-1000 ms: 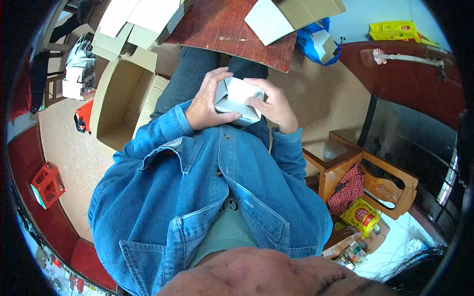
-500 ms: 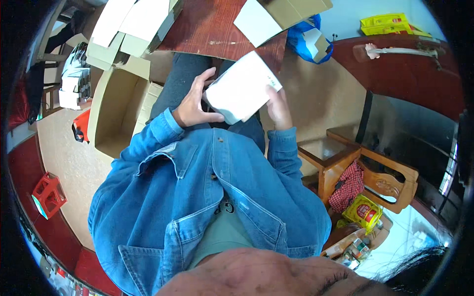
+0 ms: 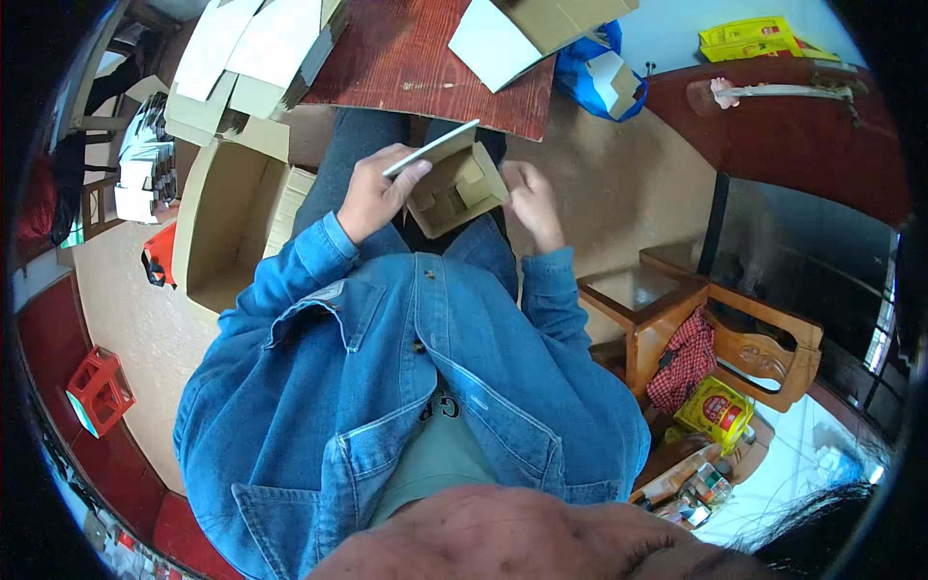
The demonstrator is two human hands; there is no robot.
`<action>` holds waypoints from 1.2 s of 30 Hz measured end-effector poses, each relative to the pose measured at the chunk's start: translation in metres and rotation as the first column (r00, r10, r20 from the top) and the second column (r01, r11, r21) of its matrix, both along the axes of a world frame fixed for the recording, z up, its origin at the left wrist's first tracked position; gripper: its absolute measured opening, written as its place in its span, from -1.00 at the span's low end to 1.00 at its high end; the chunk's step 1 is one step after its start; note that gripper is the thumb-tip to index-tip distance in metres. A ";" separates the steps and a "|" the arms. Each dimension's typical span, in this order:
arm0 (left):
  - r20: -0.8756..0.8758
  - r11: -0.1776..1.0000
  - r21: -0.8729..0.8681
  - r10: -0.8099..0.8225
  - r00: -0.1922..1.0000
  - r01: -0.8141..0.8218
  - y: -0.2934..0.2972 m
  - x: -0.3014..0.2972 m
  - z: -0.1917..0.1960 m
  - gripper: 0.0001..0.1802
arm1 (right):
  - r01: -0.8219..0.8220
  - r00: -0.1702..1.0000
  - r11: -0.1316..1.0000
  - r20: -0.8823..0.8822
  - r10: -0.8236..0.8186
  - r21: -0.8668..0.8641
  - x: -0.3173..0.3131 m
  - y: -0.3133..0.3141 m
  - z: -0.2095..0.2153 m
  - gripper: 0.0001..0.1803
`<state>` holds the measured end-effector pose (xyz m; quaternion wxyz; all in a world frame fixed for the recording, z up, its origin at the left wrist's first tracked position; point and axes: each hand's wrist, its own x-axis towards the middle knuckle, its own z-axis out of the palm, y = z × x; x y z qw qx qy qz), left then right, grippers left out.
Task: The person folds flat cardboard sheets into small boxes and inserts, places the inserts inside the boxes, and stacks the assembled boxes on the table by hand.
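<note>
Over my lap I hold a small cardboard box (image 3: 440, 205), brown inside and white outside. Its open side faces up, so the folded inner flaps show, and its lid stands raised at a slant. My left hand (image 3: 375, 191) is closed on the box's left side, with the thumb along the raised lid and the other fingers partly hidden. At the right edge of the box my right hand (image 3: 533, 201) is closed, its fingers curled against the wall.
Ahead is a red-brown wooden table (image 3: 416, 72) bearing white cartons (image 3: 280, 43) and a larger open box (image 3: 498, 43). A big open carton (image 3: 227, 217) stands at my left, a blue bag (image 3: 590, 82) beyond the table's right side. A wooden chair (image 3: 667, 309) is at my right.
The box has turned from showing its white outside to showing its open brown inside, and its lid is now raised. Both hands have shifted their hold on it.
</note>
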<state>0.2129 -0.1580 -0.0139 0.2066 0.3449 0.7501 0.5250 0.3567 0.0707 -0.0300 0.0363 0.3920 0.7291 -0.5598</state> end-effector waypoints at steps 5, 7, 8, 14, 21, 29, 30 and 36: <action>-0.051 0.995 0.098 0.033 0.998 -0.028 0.007 -0.005 0.001 -0.81 | -0.096 0.922 0.984 -0.360 0.144 0.147 0.016 0.006 0.062 -0.83; -0.050 0.996 0.084 0.008 0.999 -0.004 0.011 -0.005 0.002 -0.82 | -0.425 0.816 0.891 -0.359 0.452 0.158 0.014 -0.004 0.087 -0.80; -0.055 0.997 0.076 -0.027 0.998 0.031 0.016 -0.005 0.005 -0.82 | -0.418 0.818 0.894 -0.360 0.448 0.161 0.010 -0.012 0.085 -0.80; -0.256 0.976 0.140 -0.130 0.958 0.170 0.036 0.000 0.001 -0.85 | -0.549 0.606 0.313 0.111 0.787 0.775 -0.023 -0.043 -0.007 -0.73; -0.089 0.981 0.166 -0.089 0.992 0.103 0.026 -0.003 -0.005 -0.86 | -0.536 0.619 0.259 0.166 0.768 0.804 -0.036 -0.038 -0.028 -0.77; 0.051 0.998 -0.042 -0.034 0.998 0.037 0.017 -0.016 -0.011 -0.83 | -0.571 0.561 0.412 -0.029 0.828 0.710 -0.012 -0.037 0.047 -0.87; 0.083 0.996 -0.086 -0.018 0.996 0.025 0.020 -0.021 -0.009 -0.82 | -0.536 0.551 0.316 0.042 0.833 0.783 -0.005 -0.033 0.043 -0.85; -0.036 0.973 0.177 -0.147 0.989 0.151 0.042 -0.061 0.026 -0.75 | -0.527 0.645 0.321 0.125 0.754 0.787 0.029 0.025 0.055 -0.86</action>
